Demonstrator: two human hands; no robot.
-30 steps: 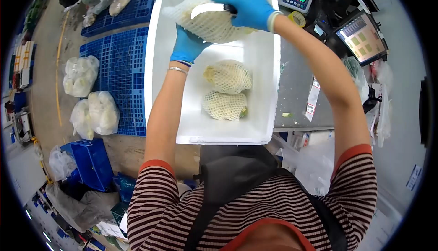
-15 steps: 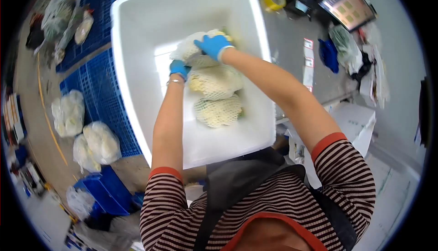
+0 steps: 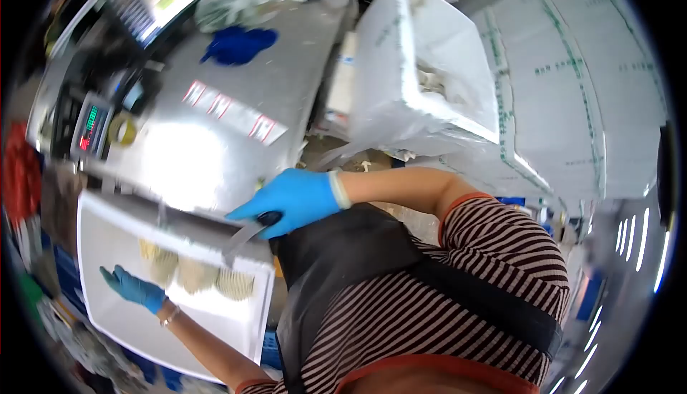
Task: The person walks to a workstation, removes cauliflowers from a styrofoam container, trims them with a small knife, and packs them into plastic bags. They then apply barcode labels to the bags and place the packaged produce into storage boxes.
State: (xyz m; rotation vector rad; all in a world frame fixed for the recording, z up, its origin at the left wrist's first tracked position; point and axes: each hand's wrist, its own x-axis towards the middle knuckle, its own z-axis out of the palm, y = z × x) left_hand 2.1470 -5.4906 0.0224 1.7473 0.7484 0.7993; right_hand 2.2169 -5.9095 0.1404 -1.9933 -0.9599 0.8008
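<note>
My right hand [image 3: 297,197], in a blue glove, grips a knife [image 3: 242,242] by its black handle near my apron. Its blurred blade points down over the near end of a white foam box [image 3: 170,224]. Inside the box lies a row of pale yellowish bundles in foam netting [image 3: 197,276]; what the netting wraps is hard to make out. My left hand [image 3: 136,288], also gloved in blue, hovers over the box beside the bundles, fingers stretched out and holding nothing.
A metal table [image 3: 229,136] bears a strip of labels [image 3: 232,113], a blue cloth-like item [image 3: 238,45], yellow tape [image 3: 123,129], a lit scale display [image 3: 91,125] and a screen [image 3: 161,0]. Another foam box [image 3: 418,72] and stacked white boxes [image 3: 565,72] stand to the right.
The view has swung right, toward the table and stacked boxes. My right hand has left the netted bundles and now holds a knife. My left hand has let go of them and opened.
</note>
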